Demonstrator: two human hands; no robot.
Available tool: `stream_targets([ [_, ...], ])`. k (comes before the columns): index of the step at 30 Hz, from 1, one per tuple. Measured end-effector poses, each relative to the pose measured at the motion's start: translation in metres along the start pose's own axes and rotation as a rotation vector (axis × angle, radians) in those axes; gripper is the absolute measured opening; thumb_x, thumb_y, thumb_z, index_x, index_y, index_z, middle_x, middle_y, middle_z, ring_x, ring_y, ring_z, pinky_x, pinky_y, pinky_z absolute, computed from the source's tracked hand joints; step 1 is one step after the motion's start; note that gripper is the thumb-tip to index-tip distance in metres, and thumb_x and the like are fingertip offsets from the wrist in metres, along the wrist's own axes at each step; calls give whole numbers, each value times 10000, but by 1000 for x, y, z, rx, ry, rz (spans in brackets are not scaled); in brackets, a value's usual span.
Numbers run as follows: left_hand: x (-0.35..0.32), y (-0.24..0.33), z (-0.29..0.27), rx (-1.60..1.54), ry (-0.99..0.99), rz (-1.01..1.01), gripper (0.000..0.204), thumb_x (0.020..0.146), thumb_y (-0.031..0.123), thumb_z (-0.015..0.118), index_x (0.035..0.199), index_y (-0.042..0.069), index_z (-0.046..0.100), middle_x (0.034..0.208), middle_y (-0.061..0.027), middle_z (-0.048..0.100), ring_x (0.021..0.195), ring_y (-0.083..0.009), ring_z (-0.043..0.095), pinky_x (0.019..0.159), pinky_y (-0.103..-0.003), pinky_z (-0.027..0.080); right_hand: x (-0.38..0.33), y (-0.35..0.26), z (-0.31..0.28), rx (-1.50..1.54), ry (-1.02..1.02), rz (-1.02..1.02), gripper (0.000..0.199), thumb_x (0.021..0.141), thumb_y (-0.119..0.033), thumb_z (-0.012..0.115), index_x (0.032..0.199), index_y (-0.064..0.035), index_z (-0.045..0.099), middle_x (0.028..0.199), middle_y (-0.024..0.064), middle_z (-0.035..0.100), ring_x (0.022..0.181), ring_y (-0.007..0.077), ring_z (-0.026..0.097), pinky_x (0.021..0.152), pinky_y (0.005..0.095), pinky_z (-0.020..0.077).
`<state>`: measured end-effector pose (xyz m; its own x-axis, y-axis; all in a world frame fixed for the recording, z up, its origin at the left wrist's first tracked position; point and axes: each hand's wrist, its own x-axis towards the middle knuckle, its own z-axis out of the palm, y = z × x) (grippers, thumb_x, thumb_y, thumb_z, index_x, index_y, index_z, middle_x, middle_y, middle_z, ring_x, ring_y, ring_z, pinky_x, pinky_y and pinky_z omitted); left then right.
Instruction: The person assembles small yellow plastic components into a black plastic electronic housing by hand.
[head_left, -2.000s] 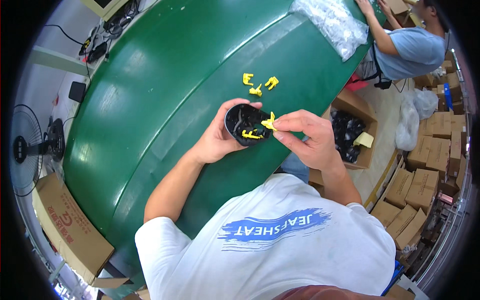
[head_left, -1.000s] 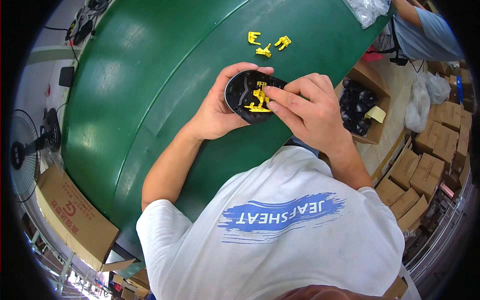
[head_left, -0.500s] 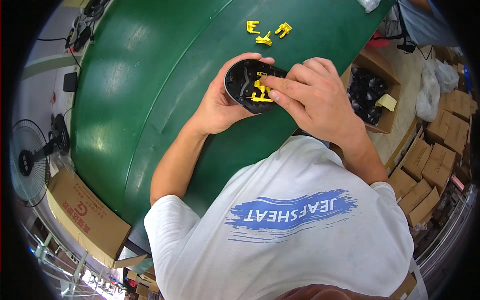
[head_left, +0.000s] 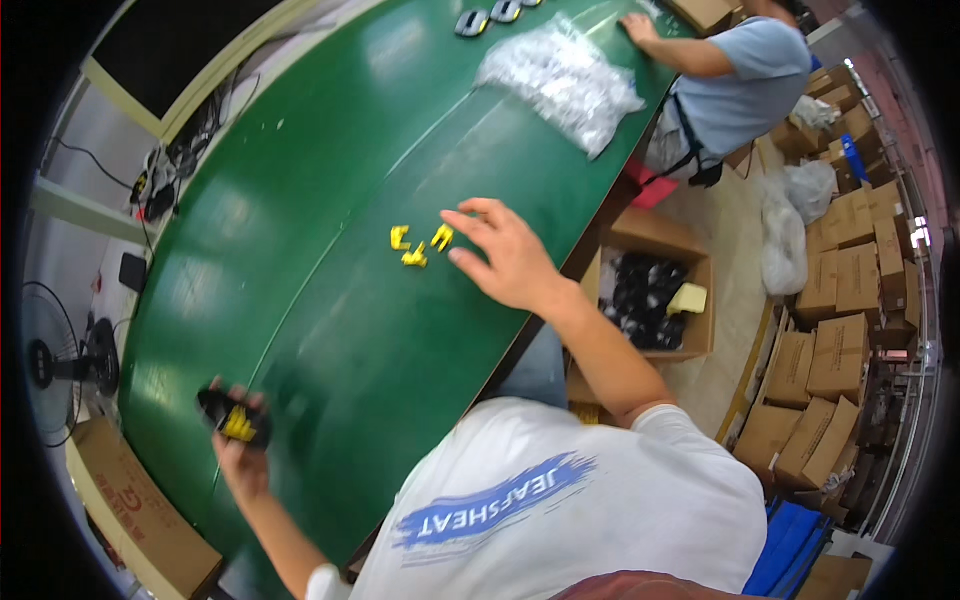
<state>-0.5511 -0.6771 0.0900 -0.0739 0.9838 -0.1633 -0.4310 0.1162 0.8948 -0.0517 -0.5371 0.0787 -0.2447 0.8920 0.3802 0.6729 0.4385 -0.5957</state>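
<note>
My left hand (head_left: 238,455) is stretched out to the lower left over the green table (head_left: 330,200) and grips a round black part (head_left: 230,415) with yellow clips fitted in it. My right hand (head_left: 505,258) hovers open, fingers spread, just right of three loose yellow clips (head_left: 418,243) lying on the table. It holds nothing.
A clear bag of small parts (head_left: 560,80) lies at the far end of the table, next to another person in a light blue shirt (head_left: 735,75). An open box of black parts (head_left: 650,300) stands on the floor to the right. Cardboard boxes (head_left: 830,330) are stacked beyond it. A fan (head_left: 60,365) stands at the left.
My hands have separated: the left one carried the black part with its yellow clips away to the lower left, and the right one let go and moved up toward the loose clips.
</note>
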Motion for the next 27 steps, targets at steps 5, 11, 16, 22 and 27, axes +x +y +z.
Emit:
stream_targets([
  [5,-225,52,-168,-115,311,259,634,1110,284,553,1649,1,378,1605,-164,548,1327,-303,612,1159,-440,481,9,25,23,-156,30,-170,399,987,-257,769,1361,-132,709,1302,81,681,1170,323,645,1016,441,500],
  [11,-289,-6,-105,1178,991,520,385,1051,272,730,1346,26,717,1328,-200,742,1217,-359,703,1100,-452,552,4,30,19,47,18,-85,209,986,-271,783,1111,-107,756,1095,49,747,1039,266,700,919,408,511],
  [16,-299,-20,-98,1189,1090,547,407,1056,257,717,1383,18,673,1364,-201,712,1233,-353,689,1104,-452,547,2,31,11,259,-22,31,192,995,-268,783,1040,-83,757,980,61,759,827,255,741,818,400,540],
  [22,-305,-11,-100,1208,1184,599,438,1063,239,702,1427,9,621,1406,-202,677,1252,-346,671,1109,-453,541,1,29,6,347,12,96,197,991,-243,803,1076,-65,788,1011,64,751,786,214,728,785,356,574],
  [27,-299,5,-102,1223,1239,647,467,1069,224,689,1464,1,577,1441,-203,647,1269,-341,657,1113,-454,536,0,34,6,440,91,35,222,1003,-238,805,1147,-71,824,1003,66,742,815,172,711,764,316,571],
])
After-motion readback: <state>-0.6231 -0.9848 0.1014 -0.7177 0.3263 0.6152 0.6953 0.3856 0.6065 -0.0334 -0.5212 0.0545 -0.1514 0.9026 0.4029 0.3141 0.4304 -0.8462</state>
